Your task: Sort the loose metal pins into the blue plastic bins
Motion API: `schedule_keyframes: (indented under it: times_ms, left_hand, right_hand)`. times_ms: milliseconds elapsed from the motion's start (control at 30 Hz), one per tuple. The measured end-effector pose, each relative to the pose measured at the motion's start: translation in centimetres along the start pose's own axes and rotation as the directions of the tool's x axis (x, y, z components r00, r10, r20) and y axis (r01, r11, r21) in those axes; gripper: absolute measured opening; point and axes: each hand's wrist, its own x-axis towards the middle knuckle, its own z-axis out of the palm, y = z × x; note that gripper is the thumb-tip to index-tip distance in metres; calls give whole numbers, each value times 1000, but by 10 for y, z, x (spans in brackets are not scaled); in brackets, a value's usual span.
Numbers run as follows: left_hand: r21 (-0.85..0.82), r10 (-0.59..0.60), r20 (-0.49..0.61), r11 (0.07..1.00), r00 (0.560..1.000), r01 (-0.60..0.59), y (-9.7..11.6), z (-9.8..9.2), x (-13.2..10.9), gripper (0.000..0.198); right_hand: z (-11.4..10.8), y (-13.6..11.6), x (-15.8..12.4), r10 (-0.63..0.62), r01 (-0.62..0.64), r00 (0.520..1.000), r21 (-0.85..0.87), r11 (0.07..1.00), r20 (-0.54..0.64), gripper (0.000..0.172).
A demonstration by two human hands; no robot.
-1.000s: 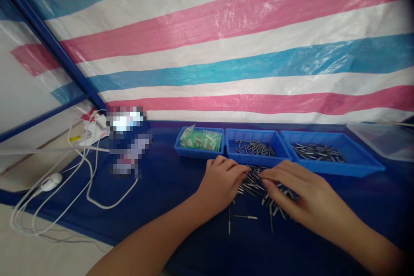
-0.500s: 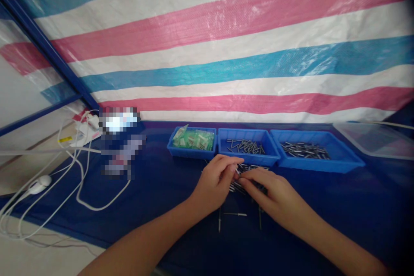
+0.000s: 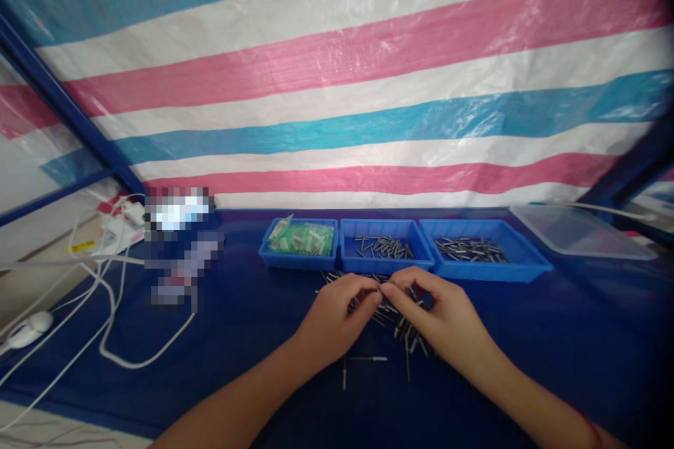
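Above a loose pile of blind rivets [image 3: 411, 333] on the blue table, my left hand [image 3: 334, 316] and my right hand [image 3: 447, 312] meet at the fingertips. Both are closed in a pinch, thumb against forefinger. Whatever is between the fingertips is too small and covered to make out. The hands partly hide the pile. Closer to me, one loose rivet [image 3: 368, 358] lies crosswise and another rivet [image 3: 345, 373] points toward me.
Behind the pile stand three blue bins: the left bin [image 3: 300, 264] holds green packets, the middle bin [image 3: 384, 267] and right bin [image 3: 489, 272] metal rivets or pins. A clear plastic lid [image 3: 584, 235] lies at right. White cables [image 3: 140, 365] run along the left side.
My hands have come closer, fingertips now touching, and the left forefinger has curled in. More of the pile shows beneath the right hand. The view has shifted slightly.
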Motion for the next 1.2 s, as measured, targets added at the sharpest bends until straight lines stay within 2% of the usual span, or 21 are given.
schedule_keyframes:
  times_ms: [133,300,467,600,667,733,800,867,967,1067,1200]
  left_hand:
    - [-12,-3,32,1000,999,3,0,1,1,18]
    - [-18,-27,-65,999,997,26,-3,0,1,16]
    - [-1,-6,-111,1000,994,6,-4,-5,1,15]
    - [-13,-12,-97,1000,995,11,-3,-6,2,17]
    - [2,-19,-72,1000,997,19,-4,-5,3,21]
    - [54,5,-40,999,999,-3,-5,-4,3,21]
    - [131,46,-10,990,999,-44,-6,-3,3,18]
    - [205,75,19,976,997,-78,-6,-3,3,17]
    - [291,100,67,950,993,-115,-4,-4,2,18]
    - [331,118,139,930,983,-159,-1,-5,-1,16]
    - [339,118,232,921,966,-194,-2,-4,-4,22]
  right_hand:
    - [1,0,0,-51,52,998,21,998,-30,15]
    - [-2,-3,0,-121,121,993,20,992,-9,12]
    - [-6,-6,3,-220,223,975,-122,967,43,14]
    - [-16,-7,10,-297,302,953,-237,923,61,17]
    - [-27,-4,15,-301,283,953,-302,910,-15,18]
    - [-41,3,21,-288,215,946,-377,901,-148,17]
    - [-57,13,27,-248,103,926,-443,891,-284,19]
    - [-70,24,31,-195,-15,919,-526,850,-342,22]
    - [-80,37,35,-107,-146,935,-644,751,-337,28]
    - [-79,39,34,-55,-200,935,-648,735,-350,32]
    - [-68,31,32,-91,-93,959,-599,795,-270,29]
